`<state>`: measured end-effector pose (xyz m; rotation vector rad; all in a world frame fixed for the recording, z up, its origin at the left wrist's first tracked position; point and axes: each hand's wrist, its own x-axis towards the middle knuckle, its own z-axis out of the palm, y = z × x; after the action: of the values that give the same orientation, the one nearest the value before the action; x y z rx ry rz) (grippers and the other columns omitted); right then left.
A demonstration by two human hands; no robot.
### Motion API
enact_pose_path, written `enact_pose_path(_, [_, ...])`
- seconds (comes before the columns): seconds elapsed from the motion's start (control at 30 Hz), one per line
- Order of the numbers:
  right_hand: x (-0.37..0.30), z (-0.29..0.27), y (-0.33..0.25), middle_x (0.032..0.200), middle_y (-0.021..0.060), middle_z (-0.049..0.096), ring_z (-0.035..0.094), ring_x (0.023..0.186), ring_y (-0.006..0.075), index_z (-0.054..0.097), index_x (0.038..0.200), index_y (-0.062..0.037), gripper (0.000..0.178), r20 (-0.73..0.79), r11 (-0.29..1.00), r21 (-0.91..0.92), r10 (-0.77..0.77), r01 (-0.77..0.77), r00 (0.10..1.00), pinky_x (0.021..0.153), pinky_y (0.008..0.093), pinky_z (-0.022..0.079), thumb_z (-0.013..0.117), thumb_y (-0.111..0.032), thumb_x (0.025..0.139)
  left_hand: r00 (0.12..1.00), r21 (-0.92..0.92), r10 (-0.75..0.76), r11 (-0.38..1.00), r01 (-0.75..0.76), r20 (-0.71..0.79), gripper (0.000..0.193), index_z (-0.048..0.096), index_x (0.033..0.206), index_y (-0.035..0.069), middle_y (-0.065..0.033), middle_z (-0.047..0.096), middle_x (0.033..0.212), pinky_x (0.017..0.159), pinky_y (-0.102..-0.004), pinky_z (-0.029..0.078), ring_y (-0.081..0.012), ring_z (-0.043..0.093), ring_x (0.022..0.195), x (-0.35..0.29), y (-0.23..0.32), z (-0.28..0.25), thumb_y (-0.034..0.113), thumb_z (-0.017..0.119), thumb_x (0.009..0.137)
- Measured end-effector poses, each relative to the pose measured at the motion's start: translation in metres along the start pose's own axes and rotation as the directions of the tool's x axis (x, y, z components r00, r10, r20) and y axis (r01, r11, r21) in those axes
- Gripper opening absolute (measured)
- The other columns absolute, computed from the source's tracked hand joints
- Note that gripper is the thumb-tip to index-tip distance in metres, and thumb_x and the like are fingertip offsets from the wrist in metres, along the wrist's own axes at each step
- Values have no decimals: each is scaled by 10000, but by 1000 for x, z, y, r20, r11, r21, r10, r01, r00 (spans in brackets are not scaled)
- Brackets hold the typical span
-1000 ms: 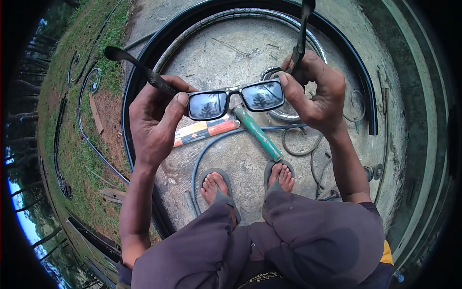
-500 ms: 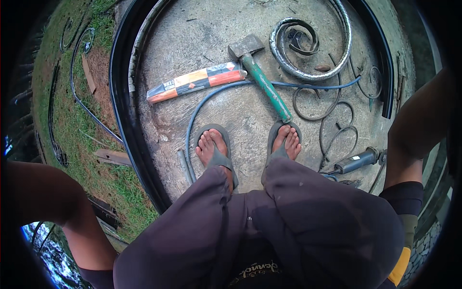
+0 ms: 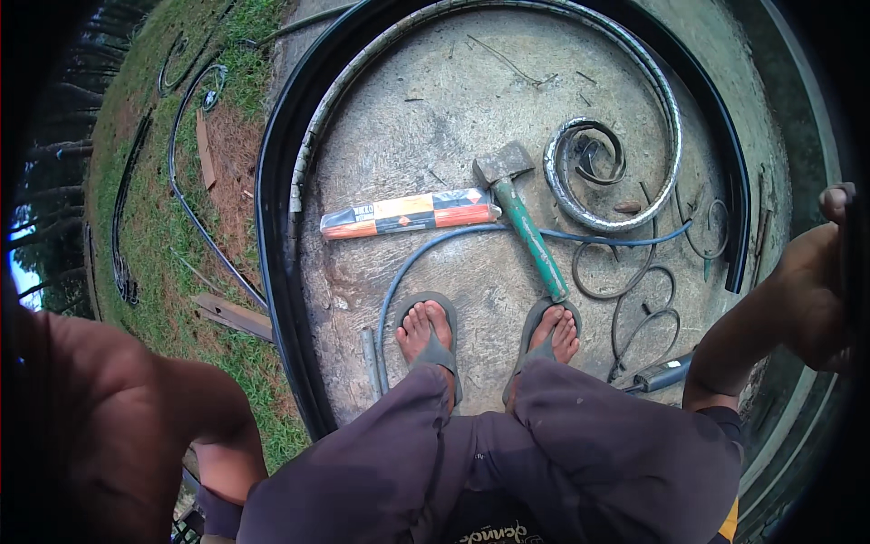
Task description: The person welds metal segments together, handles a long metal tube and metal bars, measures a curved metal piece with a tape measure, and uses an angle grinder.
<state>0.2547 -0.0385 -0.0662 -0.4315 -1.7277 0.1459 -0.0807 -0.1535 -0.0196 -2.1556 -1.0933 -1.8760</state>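
Observation:
Both my hands are raised close to the view's sides, away from the things on the ground. My left hand looms large and dark at the left rim, its fingers hidden. At the right rim, my right hand is partly lost in shadow; its fingers look curled, around something I cannot make out. Between my feet and the far side lies a hammer with a green handle and a worn steel head. A long orange, white and black packet rests to its left, the nearest end touching or close to the handle.
A black curved rail rings the concrete, with a silvery spiral-ended metal bar inside it. A blue hose passes under the hammer. Loose cable and a partly hidden power tool lie right. Grass and planks are left.
My view has tilted up, so the ground things sit lower and further right. Both arms have come higher, and my right hand now shows at the rim. The hammer and packet stay put.

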Motion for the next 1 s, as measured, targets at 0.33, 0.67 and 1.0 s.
enact_pose_path(0.33, [-173, -20, 103, 1158, 184, 652, 636, 1050, 347, 581, 1344, -48, 489, 263, 512, -835, 695, -203, 669, 907, 445, 502, 705, -249, 916, 438, 416, -644, 752, 511, 627, 293, 637, 1144, 53, -150, 687, 1049, 828, -402, 553, -340, 690, 960, -192, -55, 58, 44, 691, 856])
enact_pose_path(0.67, [-249, -70, 218, 1286, 311, 584, 539, 1237, 455, 522, 1366, 69, 717, -50, 192, -890, 861, -414, 507, 1045, 472, 425, 699, -432, 886, 602, 642, -664, 704, 302, 444, 423, 591, 1291, 62, -169, 617, 1292, 1028, -443, 471, -366, 582, 1206, -163, -227, 56, 183, 681, 895])
enact_pose_path(1.0, [-254, -57, 216, 1034, 330, 657, 629, 992, 498, 611, 1107, 75, 433, -142, 120, -847, 888, -518, 438, 872, 540, 477, 685, -284, 875, 406, 852, -872, 416, 318, 274, 394, 604, 1196, 9, -247, 671, 1142, 945, -510, 511, -422, 639, 1093, -163, -318, 74, 220, 684, 873])
